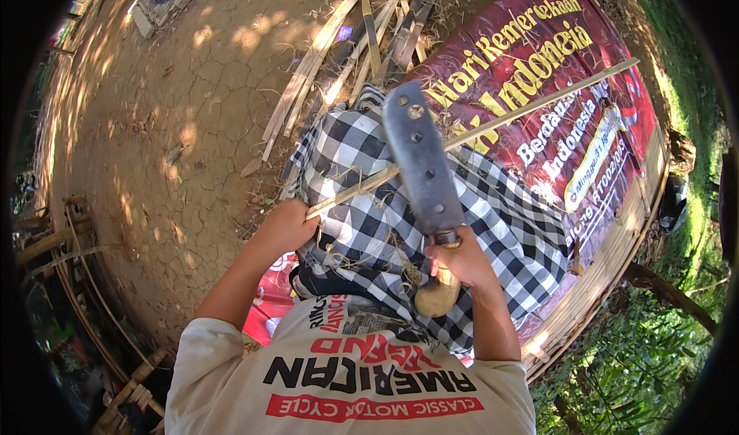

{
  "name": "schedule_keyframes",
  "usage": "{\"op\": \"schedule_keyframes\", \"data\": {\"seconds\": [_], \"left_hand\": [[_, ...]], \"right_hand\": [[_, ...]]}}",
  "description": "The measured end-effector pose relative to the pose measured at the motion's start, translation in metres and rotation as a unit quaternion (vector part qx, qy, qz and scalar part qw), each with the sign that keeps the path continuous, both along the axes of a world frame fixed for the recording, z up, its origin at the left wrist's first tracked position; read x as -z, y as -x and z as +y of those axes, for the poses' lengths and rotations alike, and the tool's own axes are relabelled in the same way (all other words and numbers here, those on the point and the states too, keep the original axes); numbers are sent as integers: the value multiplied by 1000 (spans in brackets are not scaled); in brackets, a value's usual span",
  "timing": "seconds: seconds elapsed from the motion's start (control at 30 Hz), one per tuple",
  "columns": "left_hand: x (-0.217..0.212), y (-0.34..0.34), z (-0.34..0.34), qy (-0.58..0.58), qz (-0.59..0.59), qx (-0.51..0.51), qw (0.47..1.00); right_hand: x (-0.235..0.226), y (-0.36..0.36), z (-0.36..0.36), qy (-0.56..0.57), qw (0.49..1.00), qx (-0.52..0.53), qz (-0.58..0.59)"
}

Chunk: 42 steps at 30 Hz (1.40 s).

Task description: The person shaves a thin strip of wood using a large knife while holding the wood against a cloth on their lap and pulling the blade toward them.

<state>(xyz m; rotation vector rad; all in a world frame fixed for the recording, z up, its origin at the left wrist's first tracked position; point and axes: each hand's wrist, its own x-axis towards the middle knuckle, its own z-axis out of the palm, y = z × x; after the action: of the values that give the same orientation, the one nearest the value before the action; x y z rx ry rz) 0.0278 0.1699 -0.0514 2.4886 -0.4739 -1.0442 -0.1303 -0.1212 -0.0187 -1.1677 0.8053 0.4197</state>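
Observation:
A long, thin bamboo strip (pixel 531 109) lies slantwise over my lap, rising to the far right. Its near end is in my left hand (pixel 286 225), whose fingers are closed around it. My right hand (pixel 462 259) grips the wooden handle (pixel 437 296) of a big machete (pixel 422 158). The broad, dark blade has several round holes and points away from me, crossing over the strip and hiding part of it. Beneath both is a black-and-white checked cloth (pixel 346 146) spread over my legs, with thin curled shavings scattered on it.
Split bamboo pieces (pixel 315 58) lie piled on the cracked earth ground (pixel 169 127) ahead. A dark red printed banner (pixel 493 58) covers the slatted bamboo platform (pixel 616 258) to the right. Bent bamboo lengths (pixel 77 242) stand at the left, and green plants (pixel 639 373) grow at the lower right.

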Motion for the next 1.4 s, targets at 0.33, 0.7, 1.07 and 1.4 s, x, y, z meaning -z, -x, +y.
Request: {"op": "schedule_keyframes", "data": {"seconds": [0.33,0.7,1.07,1.4], "left_hand": [[4,-1,1,-3,18,2,1000],[-1,-6,-3,18,38,-6,999],[-3,-4,0,58,-47,-23,997],[-80,-69,-71,63,-465,-55,881]], "right_hand": [[10,2,-1,5,995,104,3],[12,-4,11,-39,999,27,-21],[-2,14,17,31,996,-65,-55],[2,59,-2,-15,949,281,-142]]}}
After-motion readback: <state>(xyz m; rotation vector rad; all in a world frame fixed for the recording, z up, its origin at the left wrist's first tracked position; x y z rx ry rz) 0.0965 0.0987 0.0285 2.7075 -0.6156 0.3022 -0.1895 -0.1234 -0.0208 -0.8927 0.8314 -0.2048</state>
